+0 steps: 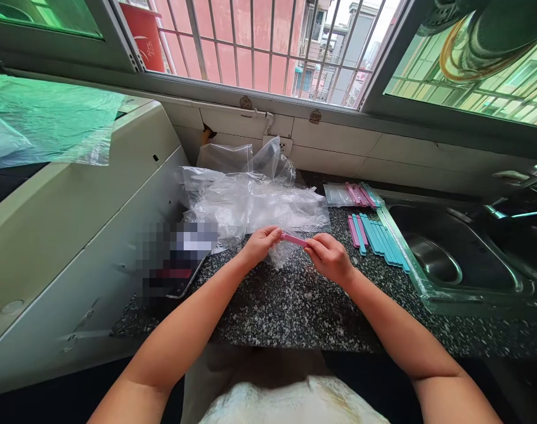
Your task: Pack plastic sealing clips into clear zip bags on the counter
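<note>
A pink clip (294, 239) is held over the near counter (295, 306), pinched at its ends by the left hand (260, 242) and right hand (328, 256), a clear bag (279, 253) hanging beneath. Clipping appears underway; firm closing pressure seems needed next.

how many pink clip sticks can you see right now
About 6: one pink stick held between both hands, two on the counter, roughly three on a bag; more may be hidden.

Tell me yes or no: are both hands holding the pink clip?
Yes: the left hand and right hand each pinch one end of the pink clip.
</note>
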Demonstrator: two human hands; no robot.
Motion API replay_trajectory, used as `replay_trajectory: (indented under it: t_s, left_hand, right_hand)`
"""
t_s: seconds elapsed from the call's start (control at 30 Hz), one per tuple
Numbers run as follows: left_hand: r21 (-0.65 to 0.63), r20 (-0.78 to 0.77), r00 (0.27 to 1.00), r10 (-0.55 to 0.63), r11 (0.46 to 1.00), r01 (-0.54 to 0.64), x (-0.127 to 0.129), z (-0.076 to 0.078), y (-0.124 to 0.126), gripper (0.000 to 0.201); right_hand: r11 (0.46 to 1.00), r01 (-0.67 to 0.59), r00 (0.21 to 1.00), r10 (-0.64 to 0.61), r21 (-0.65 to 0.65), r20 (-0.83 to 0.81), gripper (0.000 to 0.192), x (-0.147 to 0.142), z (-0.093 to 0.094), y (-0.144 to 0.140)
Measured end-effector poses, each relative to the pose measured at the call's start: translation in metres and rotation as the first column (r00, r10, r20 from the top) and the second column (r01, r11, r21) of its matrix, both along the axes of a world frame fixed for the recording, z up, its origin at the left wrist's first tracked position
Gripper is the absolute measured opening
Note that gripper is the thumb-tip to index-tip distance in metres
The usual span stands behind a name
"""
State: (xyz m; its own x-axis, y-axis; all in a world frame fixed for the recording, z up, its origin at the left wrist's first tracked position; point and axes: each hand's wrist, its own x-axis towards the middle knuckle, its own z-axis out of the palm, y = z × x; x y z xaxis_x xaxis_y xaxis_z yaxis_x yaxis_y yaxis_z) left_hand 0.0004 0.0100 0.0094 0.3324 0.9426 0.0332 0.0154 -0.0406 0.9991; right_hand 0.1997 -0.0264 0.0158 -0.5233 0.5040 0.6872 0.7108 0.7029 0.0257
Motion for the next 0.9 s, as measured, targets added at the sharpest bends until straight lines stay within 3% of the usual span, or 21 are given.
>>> replay_trajectory:
  t_s: [0.9]
  left_hand:
    - [0.113,-0.17,0.983,0.071,0.992,-0.053,-0.0017,-0.0052,0.0014,0.036]
  right_hand:
    - [0.999,-0.029,0.994,0.025,-0.038,-0.108,0.013,0.0012,0.0032,-0.0001]
